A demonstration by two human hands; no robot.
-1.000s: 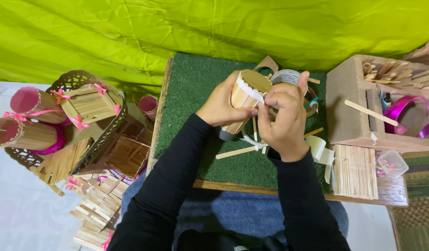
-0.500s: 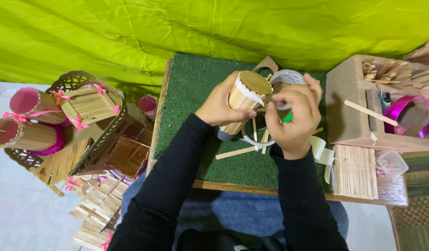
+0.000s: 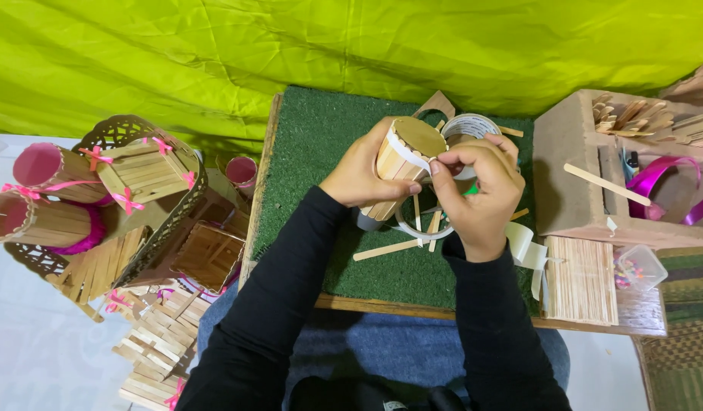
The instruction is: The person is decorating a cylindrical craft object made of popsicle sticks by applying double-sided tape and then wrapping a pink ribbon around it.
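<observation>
**Stick cup being trimmed with white ribbon over the bench**

Head view. Stick cup, a small cylinder walled with flat wooden sticks and closed by a round golden-brown end, is being held tilted above the green turf mat that is covering the bench. The left hand is wrapping around the cup's side, clamped on it. The right hand is pinching, thumb against forefinger, a white ribbon that is running around the cup's rim; more ribbon is looping down beneath the hands. A roll of tape is lying just behind the right hand, and loose wooden sticks are lying on the mat below. A cardboard box holding sticks and a pink ribbon is standing to the right; finished stick baskets are standing to the left, off the bench.

Handling, as a judgement: the cup is probably light and stiff but fragile at its glued joints, so it is best gripped around the wall, not by single sticks. The ribbon is soft and slack.
</observation>
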